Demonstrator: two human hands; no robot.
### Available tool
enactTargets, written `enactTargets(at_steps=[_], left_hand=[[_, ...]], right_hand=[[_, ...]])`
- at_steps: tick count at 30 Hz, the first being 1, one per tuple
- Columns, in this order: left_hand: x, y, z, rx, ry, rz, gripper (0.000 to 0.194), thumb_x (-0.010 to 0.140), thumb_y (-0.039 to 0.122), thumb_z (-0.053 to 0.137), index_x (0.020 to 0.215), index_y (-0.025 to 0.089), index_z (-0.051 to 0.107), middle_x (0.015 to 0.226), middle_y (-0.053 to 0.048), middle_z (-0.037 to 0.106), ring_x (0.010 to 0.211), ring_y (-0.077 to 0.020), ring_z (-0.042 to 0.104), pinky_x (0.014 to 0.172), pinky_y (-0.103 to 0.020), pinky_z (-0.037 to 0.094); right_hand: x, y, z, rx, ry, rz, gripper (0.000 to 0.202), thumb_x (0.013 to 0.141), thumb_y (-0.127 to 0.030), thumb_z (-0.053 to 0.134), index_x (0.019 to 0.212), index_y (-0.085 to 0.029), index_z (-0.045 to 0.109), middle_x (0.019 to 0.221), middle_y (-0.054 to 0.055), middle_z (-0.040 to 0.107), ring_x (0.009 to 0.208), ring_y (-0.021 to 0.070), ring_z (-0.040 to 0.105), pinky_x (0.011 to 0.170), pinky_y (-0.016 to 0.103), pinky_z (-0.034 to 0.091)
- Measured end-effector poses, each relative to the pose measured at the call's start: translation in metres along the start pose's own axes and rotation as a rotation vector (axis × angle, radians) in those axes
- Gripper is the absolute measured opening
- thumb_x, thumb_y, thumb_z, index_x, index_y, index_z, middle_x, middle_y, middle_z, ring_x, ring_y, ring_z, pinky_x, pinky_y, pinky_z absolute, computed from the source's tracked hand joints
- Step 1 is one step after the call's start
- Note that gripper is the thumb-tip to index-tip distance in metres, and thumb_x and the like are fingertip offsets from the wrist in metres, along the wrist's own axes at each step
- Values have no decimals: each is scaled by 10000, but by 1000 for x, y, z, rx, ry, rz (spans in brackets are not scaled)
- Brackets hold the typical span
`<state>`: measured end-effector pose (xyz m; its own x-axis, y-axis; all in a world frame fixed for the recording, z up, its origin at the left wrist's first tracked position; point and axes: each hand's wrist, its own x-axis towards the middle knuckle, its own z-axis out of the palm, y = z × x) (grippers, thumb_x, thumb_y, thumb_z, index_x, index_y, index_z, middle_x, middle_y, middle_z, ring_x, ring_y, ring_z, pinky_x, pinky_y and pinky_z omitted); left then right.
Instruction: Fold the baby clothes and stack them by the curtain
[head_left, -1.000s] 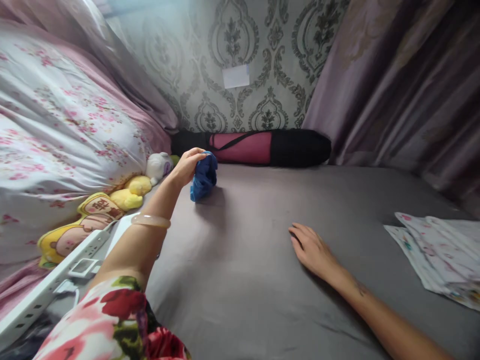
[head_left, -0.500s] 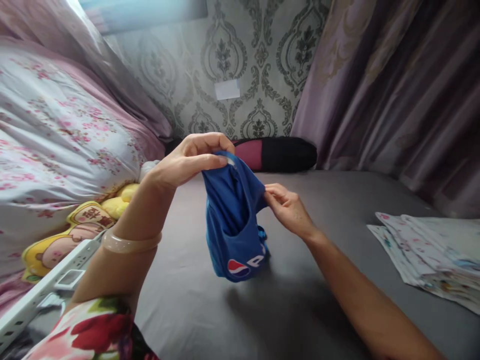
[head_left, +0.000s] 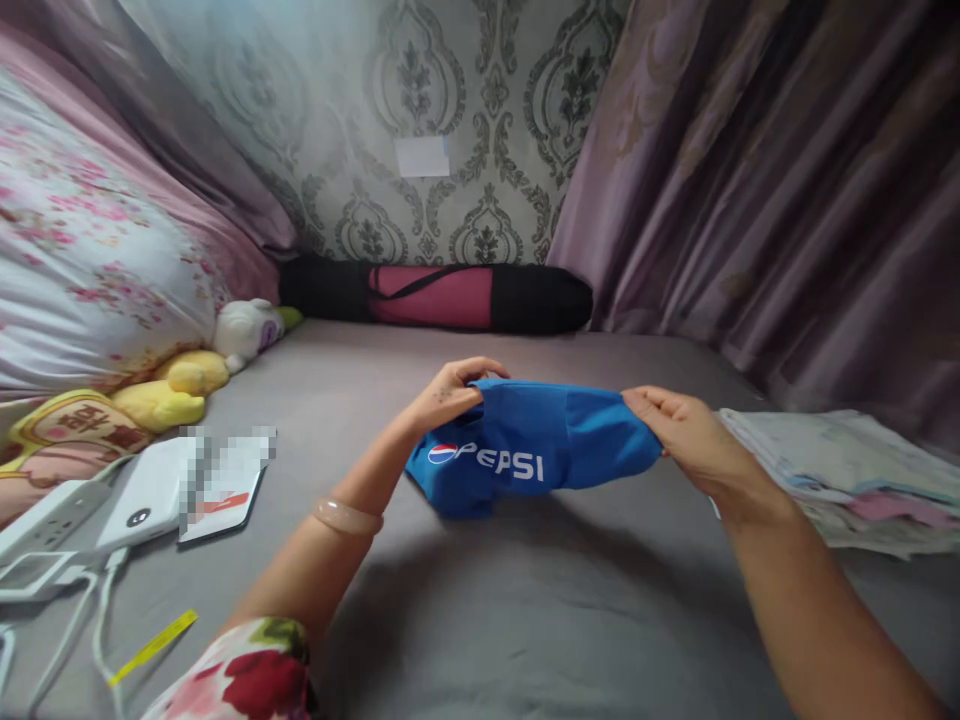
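A blue cloth garment (head_left: 574,440) with a white PEPSI print and a round logo is stretched sideways above the grey bed. Its lower left part hangs in folds, and its exact kind cannot be made out. My left hand (head_left: 450,395) is closed on its upper left edge, some fingers hidden behind the cloth. At the other end, my right hand (head_left: 686,435) pinches the right corner between thumb and fingers. The garment's upper edge runs taut between both hands.
Folded printed cloths (head_left: 855,480) lie stacked at the right. To the left are a power strip (head_left: 52,525), a white power bank (head_left: 146,490), cables, a yellow strip (head_left: 154,645) and plush toys (head_left: 176,385). A black and pink long bag (head_left: 435,297) lies against the wall.
Both hands have come lower and spread apart, the right one moving rightward. The garment has gone from hanging with its opening showing to stretched sideways, its full print now visible.
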<state>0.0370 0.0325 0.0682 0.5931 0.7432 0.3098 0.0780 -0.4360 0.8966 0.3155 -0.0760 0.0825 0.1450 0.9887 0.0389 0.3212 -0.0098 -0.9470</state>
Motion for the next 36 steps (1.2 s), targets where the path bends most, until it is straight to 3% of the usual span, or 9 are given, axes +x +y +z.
enactTargets(at_steps=[4, 8, 11, 13, 16, 21, 26, 31, 36], left_hand=[[-5, -30, 37, -130, -75, -79, 294, 706, 216, 555, 959, 143, 687, 904, -36, 691, 846, -168, 612, 767, -244, 472], [-4, -50, 61, -191, -187, -200, 283, 684, 208, 546, 902, 139, 713, 877, -33, 711, 839, -178, 635, 770, -255, 492], [-1, -56, 69, -242, -251, -268, 245, 695, 219, 570, 875, 137, 713, 803, -22, 700, 768, -159, 638, 728, -246, 499], [1, -54, 71, -270, -254, -306, 221, 716, 247, 584, 868, 138, 702, 743, -9, 675, 710, -141, 625, 694, -238, 494], [1, -45, 70, -227, -262, -352, 190, 737, 292, 595, 806, 138, 681, 654, 13, 617, 604, -109, 568, 598, -213, 456], [3, -36, 67, -107, -276, -370, 233, 744, 347, 589, 784, 129, 661, 607, 23, 561, 542, -90, 494, 514, -199, 386], [8, -57, 54, 24, -279, -287, 351, 787, 439, 591, 913, 124, 678, 676, 4, 595, 618, -118, 527, 536, -211, 392], [11, -78, 17, 158, -248, -331, 578, 828, 672, 478, 861, 141, 704, 766, -22, 657, 731, -160, 568, 657, -251, 435], [8, -92, -19, 129, -195, -480, 752, 871, 735, 281, 961, 145, 740, 962, -75, 729, 943, -220, 622, 852, -288, 445]], right_hand=[[-2, 69, -18, -97, -133, 190, 420, 824, -609, 567, 790, -194, 621, 518, -58, 475, 447, 96, 458, 430, 220, 418], [4, 115, -23, -375, -239, 74, 370, 868, -516, 517, 728, -197, 640, 593, -13, 581, 542, 135, 547, 512, 251, 470], [14, 116, -12, -569, -141, -172, 275, 874, -416, 536, 794, -210, 699, 806, 49, 697, 793, 194, 645, 729, 311, 522], [20, 104, 3, -536, -88, -291, 263, 904, -385, 514, 977, -225, 710, 1010, 61, 707, 973, 208, 641, 860, 341, 506], [24, 77, 29, -391, -152, -380, 301, 932, -380, 496, 1147, -246, 660, 1177, 47, 665, 1100, 196, 606, 952, 350, 476], [24, 51, 60, -268, -271, -405, 318, 873, -396, 600, 1137, -228, 654, 1112, 49, 681, 1051, 195, 627, 957, 349, 476], [29, 53, 66, -257, -251, -338, 265, 846, -426, 609, 969, -216, 715, 976, 39, 714, 926, 201, 648, 873, 341, 495], [33, 55, 59, -97, -119, -191, 364, 795, -534, 632, 858, -194, 743, 820, 26, 723, 765, 195, 649, 700, 293, 503], [43, 65, 51, -54, 28, -104, 427, 751, -597, 656, 765, -178, 736, 710, 10, 686, 647, 161, 595, 607, 258, 444]])
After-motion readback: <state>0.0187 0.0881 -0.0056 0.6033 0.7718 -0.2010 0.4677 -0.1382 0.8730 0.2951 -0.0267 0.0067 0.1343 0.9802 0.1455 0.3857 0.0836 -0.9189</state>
